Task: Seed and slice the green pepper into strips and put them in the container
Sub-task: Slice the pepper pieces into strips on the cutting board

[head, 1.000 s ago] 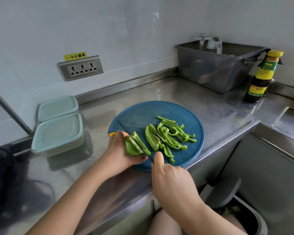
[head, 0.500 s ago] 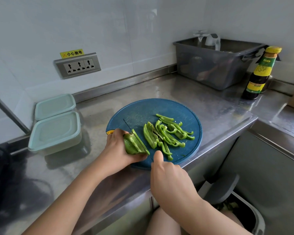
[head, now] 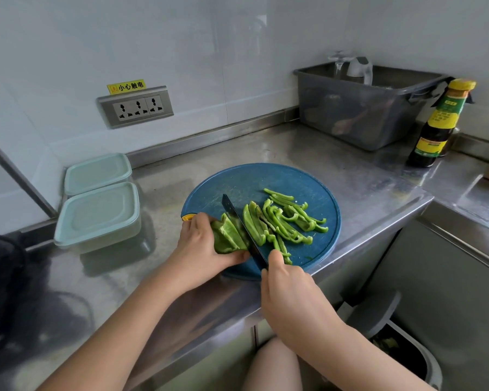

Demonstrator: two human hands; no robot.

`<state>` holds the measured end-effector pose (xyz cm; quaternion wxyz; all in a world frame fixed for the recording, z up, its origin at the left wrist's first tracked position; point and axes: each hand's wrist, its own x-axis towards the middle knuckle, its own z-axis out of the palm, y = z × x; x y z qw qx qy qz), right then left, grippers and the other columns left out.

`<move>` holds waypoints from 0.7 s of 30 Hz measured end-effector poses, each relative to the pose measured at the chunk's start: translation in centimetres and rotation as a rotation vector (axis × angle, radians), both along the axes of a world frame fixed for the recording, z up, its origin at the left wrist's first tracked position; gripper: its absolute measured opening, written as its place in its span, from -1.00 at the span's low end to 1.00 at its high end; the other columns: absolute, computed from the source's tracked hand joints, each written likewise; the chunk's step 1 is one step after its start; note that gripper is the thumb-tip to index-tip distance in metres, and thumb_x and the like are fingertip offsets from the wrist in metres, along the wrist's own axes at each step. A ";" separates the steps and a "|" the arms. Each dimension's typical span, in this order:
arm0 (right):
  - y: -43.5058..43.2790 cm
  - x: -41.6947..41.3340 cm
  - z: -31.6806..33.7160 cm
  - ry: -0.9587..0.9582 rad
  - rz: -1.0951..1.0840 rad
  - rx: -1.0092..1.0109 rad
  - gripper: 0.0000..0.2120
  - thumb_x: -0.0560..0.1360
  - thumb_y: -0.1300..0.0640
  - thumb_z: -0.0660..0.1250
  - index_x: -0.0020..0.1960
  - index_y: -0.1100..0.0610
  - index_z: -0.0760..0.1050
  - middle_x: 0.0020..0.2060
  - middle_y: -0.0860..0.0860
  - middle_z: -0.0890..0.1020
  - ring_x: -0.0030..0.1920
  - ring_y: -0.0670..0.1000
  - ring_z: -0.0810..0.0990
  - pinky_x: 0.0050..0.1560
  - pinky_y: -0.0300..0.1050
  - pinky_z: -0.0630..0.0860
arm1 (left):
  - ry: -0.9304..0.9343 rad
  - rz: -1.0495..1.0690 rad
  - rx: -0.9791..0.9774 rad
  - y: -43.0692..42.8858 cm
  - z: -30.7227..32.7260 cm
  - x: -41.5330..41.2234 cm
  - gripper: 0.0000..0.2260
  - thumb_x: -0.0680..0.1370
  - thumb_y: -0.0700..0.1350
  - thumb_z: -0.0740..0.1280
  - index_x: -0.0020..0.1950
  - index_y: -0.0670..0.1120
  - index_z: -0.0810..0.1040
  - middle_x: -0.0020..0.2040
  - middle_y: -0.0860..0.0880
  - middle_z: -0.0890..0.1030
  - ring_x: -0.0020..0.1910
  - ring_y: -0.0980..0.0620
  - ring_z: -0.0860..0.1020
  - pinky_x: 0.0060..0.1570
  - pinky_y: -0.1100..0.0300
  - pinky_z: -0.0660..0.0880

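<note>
Spanning the kitchen corner, a stainless steel counter carried a grey plastic tub against the back wall and a round blue cutting board at its front edge. Well left of the board sat a lidded near container with a lidded far container just behind it. The left hand curled over the uncut green pepper piece, holding it down on the board's left side. The right hand was wrapped round the handle of a dark knife, its blade set against that piece's right edge. A dark sauce bottle stood beside the tub. Cut pepper strips lay heaped on the board, just right of the blade.
</note>
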<state>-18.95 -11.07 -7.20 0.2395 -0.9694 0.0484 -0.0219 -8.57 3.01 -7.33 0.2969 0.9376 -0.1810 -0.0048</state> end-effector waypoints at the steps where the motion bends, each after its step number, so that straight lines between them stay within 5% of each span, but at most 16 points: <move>1: 0.0 0.0 0.0 -0.001 0.000 -0.004 -0.87 0.58 0.21 0.04 -0.10 0.09 0.10 -0.40 -0.01 0.26 -0.26 0.18 0.31 -0.48 -0.19 0.06 | 0.000 -0.006 0.007 0.1 0.0 0.0 -0.30 0.29 0.24 0.46 0.22 -0.10 0.26 0.02 0.05 0.25 0.20 0.07 0.23 0.17 0.23 0.27; 9: 0.4 0.6 0.6 0.020 0.039 -0.078 -0.86 0.54 0.25 0.07 -0.11 0.09 0.11 -0.41 -0.02 0.30 -0.46 0.01 0.25 -0.50 -0.15 0.05 | -0.012 -0.083 0.069 0.5 -0.2 0.5 -0.32 0.32 0.31 0.38 0.23 -0.08 0.27 0.10 0.05 0.28 0.20 0.09 0.21 0.13 0.26 0.22; 14: 1.2 0.6 1.6 0.055 0.052 -0.140 -0.79 0.45 0.36 0.06 -0.06 0.12 0.08 -0.42 0.00 0.24 -0.47 -0.01 0.17 -0.50 -0.16 0.05 | -0.155 -0.096 0.145 0.7 -0.6 0.6 -0.16 0.18 0.49 0.07 0.22 -0.08 0.33 0.08 0.03 0.31 0.18 0.03 0.25 0.17 0.19 0.26; 21: 1.4 1.9 2.2 0.082 0.079 -0.128 -0.80 0.46 0.37 0.07 -0.06 0.14 0.10 -0.41 0.00 0.25 -0.46 0.00 0.21 -0.51 -0.18 0.09 | -0.165 -0.086 0.159 0.8 -1.0 1.1 -0.14 0.16 0.49 0.07 0.22 -0.10 0.33 0.12 -0.02 0.35 0.18 0.01 0.26 0.19 0.17 0.28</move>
